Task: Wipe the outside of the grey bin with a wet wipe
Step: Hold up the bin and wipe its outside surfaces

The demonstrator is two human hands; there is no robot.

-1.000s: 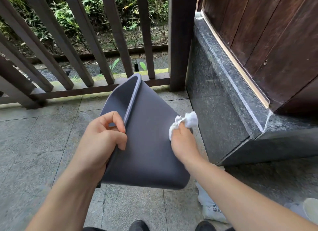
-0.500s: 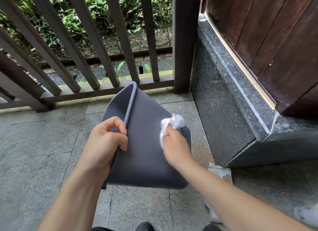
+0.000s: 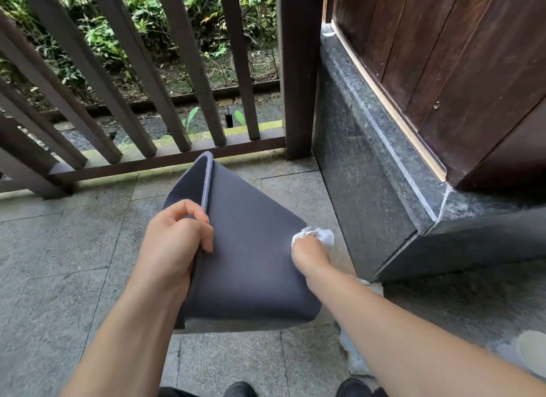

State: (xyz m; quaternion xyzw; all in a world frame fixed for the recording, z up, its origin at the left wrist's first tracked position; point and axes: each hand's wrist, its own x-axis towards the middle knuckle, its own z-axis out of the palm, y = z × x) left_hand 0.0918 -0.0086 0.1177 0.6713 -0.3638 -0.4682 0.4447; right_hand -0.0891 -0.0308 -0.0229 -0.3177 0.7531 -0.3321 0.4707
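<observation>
The grey bin [image 3: 251, 249] is tipped on its side above the stone floor, its open mouth turned to the left and away from me. My left hand [image 3: 174, 243] grips the bin's rim, thumb on the outer wall and fingers curled inside. A crumpled white wet wipe [image 3: 320, 235] is pressed against the bin's right edge by my right hand [image 3: 310, 256], whose fingers curl round it. The bin's far wall and bottom are hidden.
A dark wooden railing [image 3: 165, 157] runs across the back, with plants beyond. A dark stone ledge [image 3: 384, 166] and a wooden door [image 3: 458, 71] stand at the right. A white wipe packet [image 3: 354, 358] lies on the floor under my right arm. My shoes [image 3: 239, 389] show at the bottom.
My right hand moved with the wipe from the bin's right edge toward the middle of its wall and back out to the right edge. My left hand kept its grip on the rim.
</observation>
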